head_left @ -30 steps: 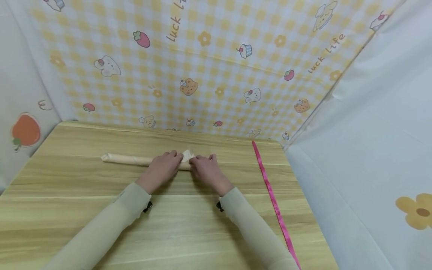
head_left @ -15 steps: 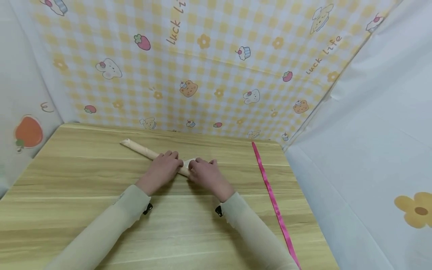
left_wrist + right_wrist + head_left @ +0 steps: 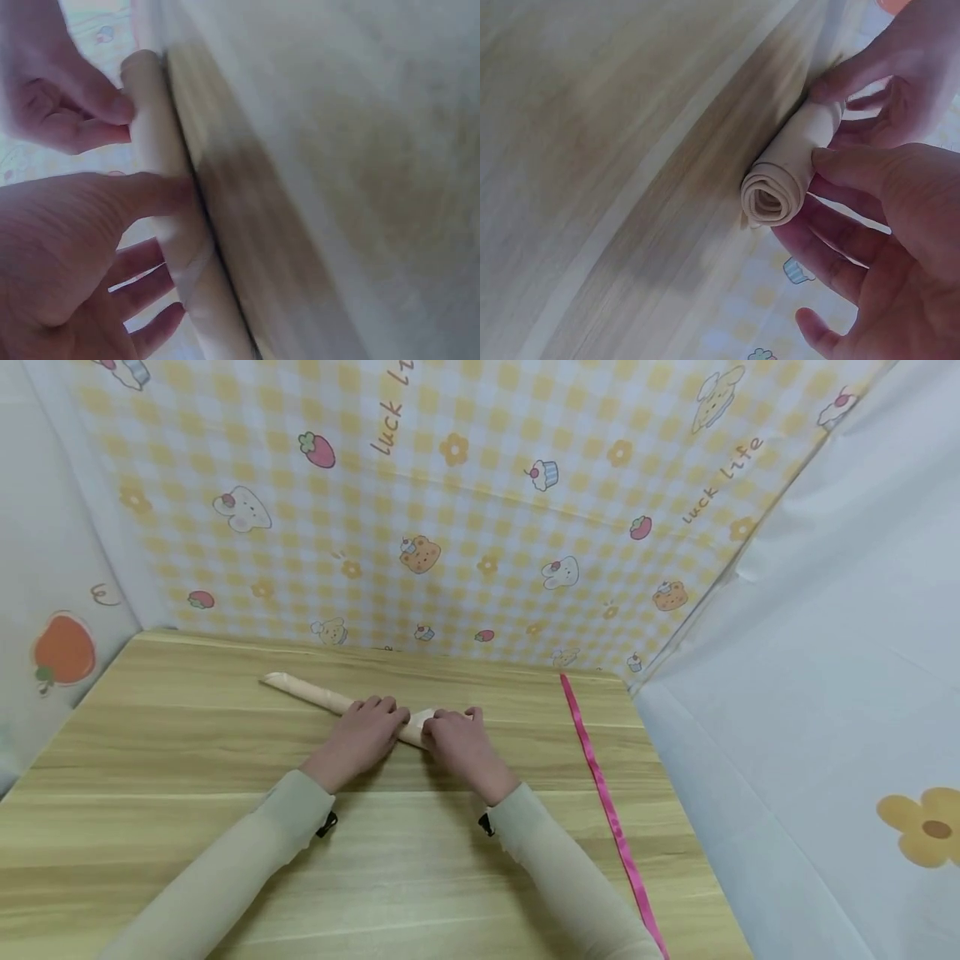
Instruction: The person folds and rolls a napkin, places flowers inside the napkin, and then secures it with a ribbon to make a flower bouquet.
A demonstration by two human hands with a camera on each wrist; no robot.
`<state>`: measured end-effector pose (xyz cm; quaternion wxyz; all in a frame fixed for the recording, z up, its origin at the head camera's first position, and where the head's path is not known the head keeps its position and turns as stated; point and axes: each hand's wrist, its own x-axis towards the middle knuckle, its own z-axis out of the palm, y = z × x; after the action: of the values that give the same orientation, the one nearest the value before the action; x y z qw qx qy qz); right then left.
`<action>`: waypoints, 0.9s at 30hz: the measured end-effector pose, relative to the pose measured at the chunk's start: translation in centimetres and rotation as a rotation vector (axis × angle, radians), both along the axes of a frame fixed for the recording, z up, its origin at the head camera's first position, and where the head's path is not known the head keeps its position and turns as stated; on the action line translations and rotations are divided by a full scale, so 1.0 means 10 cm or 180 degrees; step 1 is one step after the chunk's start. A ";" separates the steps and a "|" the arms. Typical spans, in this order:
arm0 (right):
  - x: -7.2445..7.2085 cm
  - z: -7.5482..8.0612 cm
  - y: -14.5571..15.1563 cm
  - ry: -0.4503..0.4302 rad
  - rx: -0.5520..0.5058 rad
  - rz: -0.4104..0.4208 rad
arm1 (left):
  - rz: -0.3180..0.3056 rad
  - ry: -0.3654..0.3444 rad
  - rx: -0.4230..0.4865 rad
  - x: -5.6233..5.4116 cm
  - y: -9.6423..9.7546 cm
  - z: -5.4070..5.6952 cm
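A thin beige roll (image 3: 315, 695), apparently of cloth, lies slantwise on the wooden table (image 3: 390, 868), its left end farther back. In the right wrist view its end (image 3: 769, 201) shows spiral layers. My left hand (image 3: 366, 728) grips the roll about its middle, thumb on the near side, fingers at the far side. Close to the right end, my right hand (image 3: 463, 743) pinches it between thumb and fingers. A pale loose flap (image 3: 422, 717) pokes up between the hands; its lower part is hidden.
A long pink ribbon (image 3: 603, 793) stretches along the table's right side, from the back edge towards the front. A yellow checked cloth (image 3: 480, 510) with printed figures hangs behind the table. White sheeting (image 3: 817, 693) stands on the right.
The roll, nearly parallel to the back edge before, has turned so that its left end sits farther back and more to the right. Both hands have stayed on it with small shifts.
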<state>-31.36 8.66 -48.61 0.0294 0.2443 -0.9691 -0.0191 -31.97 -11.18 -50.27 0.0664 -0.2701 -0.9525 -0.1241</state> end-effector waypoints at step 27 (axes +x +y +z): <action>-0.01 -0.01 0.19 -0.1283 -0.0807 0.0067 | -0.0321 0.0095 -0.0030 0.00 0.07 0.06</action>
<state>-31.50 10.56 -48.66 -0.1341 0.2476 -0.9474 0.1523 -31.94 -10.48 -49.66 0.0730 -0.3199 -0.9371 -0.1188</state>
